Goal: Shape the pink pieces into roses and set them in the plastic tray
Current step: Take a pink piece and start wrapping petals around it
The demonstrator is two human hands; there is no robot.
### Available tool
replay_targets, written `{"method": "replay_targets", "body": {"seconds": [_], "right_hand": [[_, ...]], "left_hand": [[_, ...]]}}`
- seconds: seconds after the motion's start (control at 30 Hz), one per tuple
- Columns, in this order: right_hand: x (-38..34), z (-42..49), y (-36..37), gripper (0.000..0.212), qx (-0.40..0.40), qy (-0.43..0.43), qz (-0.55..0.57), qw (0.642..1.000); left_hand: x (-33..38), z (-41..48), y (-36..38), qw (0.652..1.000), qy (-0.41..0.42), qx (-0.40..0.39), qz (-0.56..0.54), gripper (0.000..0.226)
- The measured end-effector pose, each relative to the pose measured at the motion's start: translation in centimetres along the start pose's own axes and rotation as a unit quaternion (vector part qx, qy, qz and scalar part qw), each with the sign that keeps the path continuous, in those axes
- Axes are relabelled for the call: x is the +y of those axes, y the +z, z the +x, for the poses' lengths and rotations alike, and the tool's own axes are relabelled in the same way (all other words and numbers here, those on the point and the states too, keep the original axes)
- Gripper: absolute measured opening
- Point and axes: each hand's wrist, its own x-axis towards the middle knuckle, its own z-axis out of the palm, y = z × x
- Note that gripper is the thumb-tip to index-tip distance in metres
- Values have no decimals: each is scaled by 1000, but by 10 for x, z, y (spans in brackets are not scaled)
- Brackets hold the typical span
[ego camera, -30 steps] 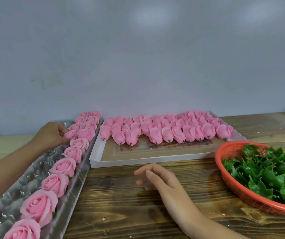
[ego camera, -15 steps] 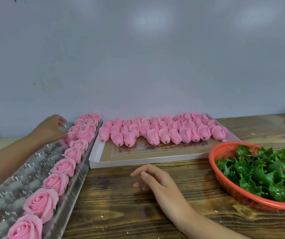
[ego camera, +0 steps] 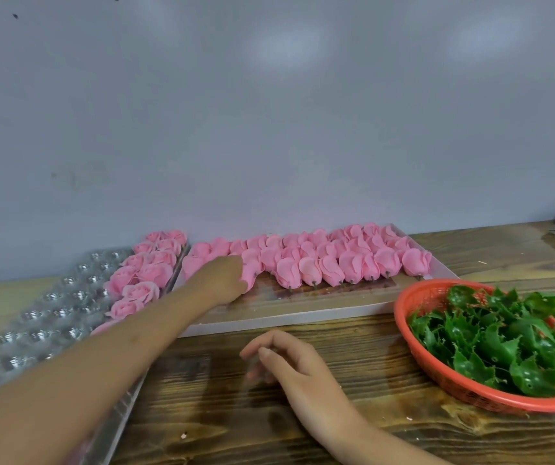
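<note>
**Left hand among the buds – the forearm is the worry**

Our left hand [ego camera: 225, 278] reaches into the near-left end of the pink pieces [ego camera: 329, 263]. Its back faces us and the fingertips are sunk among the buds, so we cannot tell whether it has one pinched yet. Our right hand [ego camera: 289, 360] hovers low over the wooden table [ego camera: 336, 431], fingers loosely curled, holding nothing.

The pieces lie in tight, overlapping rows on the white tray [ego camera: 302, 317]. The finished roses [ego camera: 141, 290] sit along the right side of the plastic tray [ego camera: 51, 317], just beside it.

We judge two risks. The left forearm crosses above the near end of the plastic tray and hides the roses there – a low sweep back could brush or flatten soft petals. The buds are also packed against each other, so lifting one may drag or topple its neighbours.

Half a second ago the left hand was over at the plastic tray, by the far roses; now it has crossed to the white tray. The right hand is in much the same place.

The red basket [ego camera: 464, 392] of green leaves [ego camera: 504, 344] sits at the right.
</note>
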Motion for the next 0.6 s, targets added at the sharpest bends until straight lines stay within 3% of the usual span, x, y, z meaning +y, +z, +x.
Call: {"method": "replay_targets", "body": {"seconds": [0.17, 0.3, 0.6], "right_hand": [[-1, 1, 0, 21, 5, -6, 1, 1000], [-1, 1, 0, 21, 4, 0, 0, 1000], [-2, 1, 1, 25, 17, 9, 0, 1000]], "left_hand": [[3, 16, 15, 996, -74, 55, 15, 20], [12, 20, 15, 991, -55, 62, 104, 26], [4, 3, -4, 989, -27, 99, 109, 29]]}}
